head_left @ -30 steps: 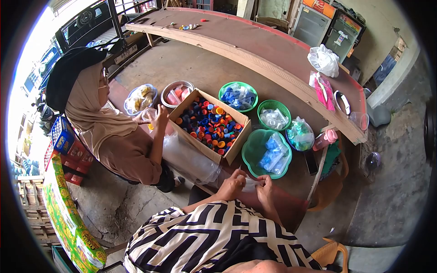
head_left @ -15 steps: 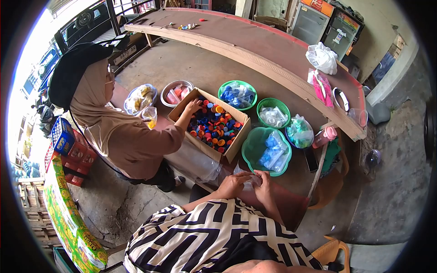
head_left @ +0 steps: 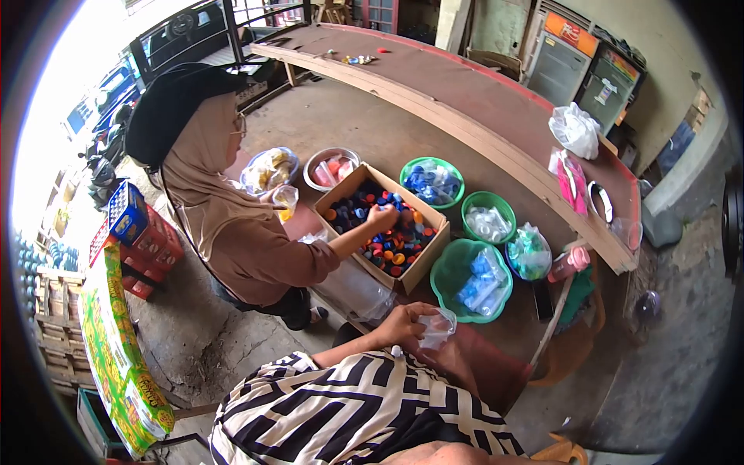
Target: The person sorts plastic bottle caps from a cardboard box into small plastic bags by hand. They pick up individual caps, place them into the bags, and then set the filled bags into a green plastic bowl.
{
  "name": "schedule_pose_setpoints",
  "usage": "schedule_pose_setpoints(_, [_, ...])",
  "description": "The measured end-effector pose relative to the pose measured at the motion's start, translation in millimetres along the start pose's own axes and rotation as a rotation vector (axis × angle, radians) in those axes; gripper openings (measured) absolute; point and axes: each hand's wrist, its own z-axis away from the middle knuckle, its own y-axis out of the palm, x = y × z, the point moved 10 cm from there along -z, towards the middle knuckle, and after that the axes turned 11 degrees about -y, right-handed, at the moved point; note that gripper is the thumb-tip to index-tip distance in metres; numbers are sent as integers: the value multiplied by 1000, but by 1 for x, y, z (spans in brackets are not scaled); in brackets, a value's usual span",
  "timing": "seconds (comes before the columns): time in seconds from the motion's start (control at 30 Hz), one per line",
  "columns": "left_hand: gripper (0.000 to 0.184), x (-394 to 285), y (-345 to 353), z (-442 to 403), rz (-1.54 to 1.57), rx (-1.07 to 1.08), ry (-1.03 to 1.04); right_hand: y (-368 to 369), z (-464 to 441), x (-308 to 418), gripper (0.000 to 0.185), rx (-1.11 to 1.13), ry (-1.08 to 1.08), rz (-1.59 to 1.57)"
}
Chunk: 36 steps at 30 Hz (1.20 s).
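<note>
My left hand [head_left: 403, 325] is closed on a clear plastic bag [head_left: 438, 328], which bulges out past the fingertips. Below the bag is my right hand [head_left: 449, 358], dim and blurred, with its fingers not readable. A small white piece [head_left: 397, 351] shows just under my left wrist, against the patterned shirt. Beyond my hands, a scalloped green basin [head_left: 439, 288] holds bluish packed plastic bags [head_left: 482, 288]. To its left is a cardboard box [head_left: 434, 246] of loose, mixed-colour bottle caps [head_left: 391, 252].
A co-worker [head_left: 248, 240] stands at left, one hand [head_left: 382, 218] over the caps, the other by a clear bag [head_left: 285, 203]. Green bowls [head_left: 508, 208] [head_left: 457, 174], a pink bottle [head_left: 570, 263] and a phone [head_left: 542, 301] lie around. A raised wooden edge [head_left: 465, 128] crosses behind.
My hands have parted: the left holds the bag, now puffed wider, while the right has dropped below it. The co-worker's hand has shifted rightward over the caps. The camera view has turned slightly.
</note>
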Motion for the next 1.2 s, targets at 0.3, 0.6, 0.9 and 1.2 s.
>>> schedule_pose_setpoints(0.3, [45, -25, -33, 8, -155, -185, 105, -12, -16, -21, 27, 19, 14, 350])
schedule_pose_setpoints(0.6, [47, -48, -27, 10, -495, -319, 315, -31, -11, 11, 17, -6, -95, 525])
schedule_pose_setpoints(0.9, [44, 1, 38, -12, -791, -115, 234, -12, -9, 107, 15, -66, -297, 628])
schedule_pose_setpoints(1.2, [52, 3, 55, 2, -776, -2, 220, 8, 7, 34, 28, 293, 255, 780])
